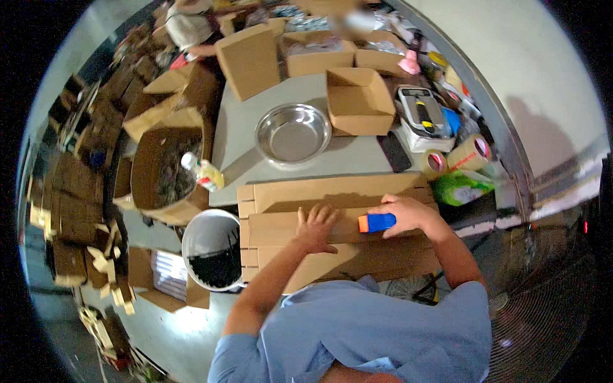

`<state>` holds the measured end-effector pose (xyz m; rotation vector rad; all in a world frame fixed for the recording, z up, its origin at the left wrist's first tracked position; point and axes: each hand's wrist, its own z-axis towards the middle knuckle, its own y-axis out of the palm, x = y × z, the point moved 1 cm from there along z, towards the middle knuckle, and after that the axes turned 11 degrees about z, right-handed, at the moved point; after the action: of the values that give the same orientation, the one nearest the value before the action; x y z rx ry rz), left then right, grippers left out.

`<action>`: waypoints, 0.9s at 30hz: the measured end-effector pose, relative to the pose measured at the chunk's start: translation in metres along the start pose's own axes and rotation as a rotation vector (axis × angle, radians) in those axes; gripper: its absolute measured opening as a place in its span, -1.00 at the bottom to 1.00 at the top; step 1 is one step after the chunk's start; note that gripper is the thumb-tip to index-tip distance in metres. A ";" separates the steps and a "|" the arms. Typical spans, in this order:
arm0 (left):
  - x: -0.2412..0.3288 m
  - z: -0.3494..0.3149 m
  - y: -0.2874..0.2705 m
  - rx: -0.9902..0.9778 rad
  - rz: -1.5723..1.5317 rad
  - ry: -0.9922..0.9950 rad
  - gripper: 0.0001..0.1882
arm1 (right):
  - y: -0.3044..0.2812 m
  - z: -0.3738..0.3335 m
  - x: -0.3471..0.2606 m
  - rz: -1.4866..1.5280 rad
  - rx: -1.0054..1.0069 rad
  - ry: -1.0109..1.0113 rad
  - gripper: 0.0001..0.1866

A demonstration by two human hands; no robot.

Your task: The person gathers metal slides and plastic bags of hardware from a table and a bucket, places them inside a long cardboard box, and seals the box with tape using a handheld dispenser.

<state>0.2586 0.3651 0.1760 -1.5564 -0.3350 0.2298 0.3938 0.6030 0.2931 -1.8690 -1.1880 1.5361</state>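
Observation:
A long cardboard box [281, 228] with slotted flaps lies across the near edge of the table in front of me. My left hand [314, 230] rests on its middle panel, fingers spread, holding nothing. To its right, my right hand [408, 214] grips a small blue tool with an orange end [381, 223], low over the same panel. The tool's exact kind cannot be made out, and its far end is hidden in my palm. A dark shadow falls along the upper flap.
Beyond the box stand a steel bowl [293, 133], an open carton [361, 102], a phone [394, 152], a scale [418, 118] and tape rolls [469, 153]. A bottle [203, 172], a big carton [143, 166] and a white bucket [211, 239] are left. Another person [189, 29] is far left.

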 end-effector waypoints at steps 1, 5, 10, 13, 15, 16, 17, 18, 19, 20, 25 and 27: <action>0.011 0.012 -0.004 -0.067 0.054 0.030 0.10 | 0.006 -0.007 0.009 0.013 0.039 0.025 -0.33; 0.008 0.009 -0.004 -0.218 0.036 0.023 0.17 | 0.026 -0.061 0.039 0.453 0.739 0.176 -0.56; -0.020 -0.060 -0.016 -0.490 0.220 -0.040 0.18 | 0.136 -0.125 0.074 0.587 1.109 0.708 -0.53; -0.076 -0.065 -0.022 -0.591 -0.447 -0.019 0.02 | 0.216 -0.112 0.057 1.057 1.224 0.641 -0.30; -0.092 -0.037 -0.020 -0.654 -0.386 0.066 -0.07 | 0.234 -0.081 0.046 0.995 1.234 0.607 -0.20; -0.088 -0.018 -0.013 -0.566 -0.272 0.167 -0.16 | 0.237 -0.065 0.041 0.917 1.240 0.569 -0.10; -0.079 0.006 -0.001 -0.532 -0.332 0.187 -0.17 | 0.231 -0.049 0.037 0.926 1.248 0.572 -0.10; -0.062 0.030 0.006 -0.498 -0.390 0.211 -0.18 | 0.221 -0.035 0.032 0.836 1.252 0.577 -0.07; -0.034 0.056 0.002 -0.516 -0.555 0.211 -0.19 | 0.214 -0.026 0.029 0.740 1.260 0.588 -0.05; -0.016 0.077 0.014 -0.485 -0.642 0.272 -0.16 | 0.216 -0.013 0.032 0.742 1.272 0.587 -0.05; 0.071 0.145 0.033 -0.453 -0.732 0.398 0.06 | 0.206 0.003 0.041 0.895 1.193 0.420 -0.07; 0.068 0.159 0.040 -0.516 -0.837 0.423 0.06 | 0.193 0.005 0.036 1.034 1.188 0.444 -0.11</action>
<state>0.2686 0.5382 0.1380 -1.7706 -0.7084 -0.8845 0.4537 0.5289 0.1219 -1.7020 0.9282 1.5004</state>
